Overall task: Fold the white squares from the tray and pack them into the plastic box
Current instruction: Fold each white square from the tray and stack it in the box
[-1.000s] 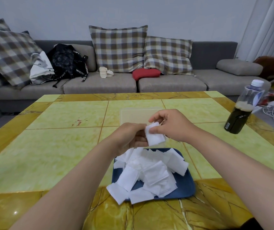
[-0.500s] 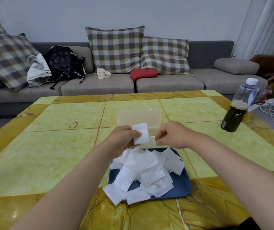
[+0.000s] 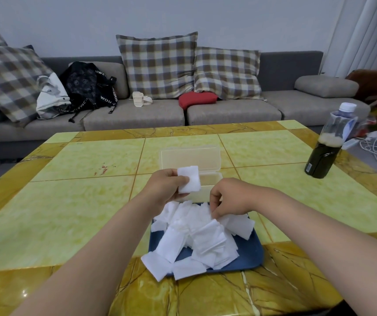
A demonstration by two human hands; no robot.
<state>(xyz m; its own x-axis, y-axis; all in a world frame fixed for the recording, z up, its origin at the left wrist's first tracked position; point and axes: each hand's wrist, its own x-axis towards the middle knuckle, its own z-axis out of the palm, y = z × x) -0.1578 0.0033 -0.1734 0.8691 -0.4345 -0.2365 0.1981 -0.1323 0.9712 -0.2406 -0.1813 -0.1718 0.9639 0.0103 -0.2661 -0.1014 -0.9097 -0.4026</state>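
- A low table (image 3: 68, 201) tiled in yellow-green and amber fills the room in front of a grey sofa (image 3: 233, 110).
- The left hand (image 3: 164, 188) has thumb and fingertips nipped on a folded square (image 3: 189, 179). It holds the square upright in the air, in front of the box from where I stand.
- The right hand (image 3: 230, 197) is knuckles-up with fingers curled down, the tips touching the pile of white squares (image 3: 196, 238) at the pile's one o'clock corner. Whether they have caught a sheet, I can't tell.
- That pile lies loose and overlapping on a blue tray (image 3: 249, 254), a few sheets hanging over the tray's rim at seven o'clock.
- At twelve o'clock from the tray, just beyond it, sits the plastic box (image 3: 208, 182), clear, with its lid (image 3: 191, 157) open and standing up behind it.
- A bottle (image 3: 326, 151) of dark liquid stands well apart at two o'clock, near the table's edge.
- On the sofa are plaid cushions (image 3: 157, 65), with a red cushion (image 3: 197, 99) at twelve and a black backpack (image 3: 87, 85) at ten.
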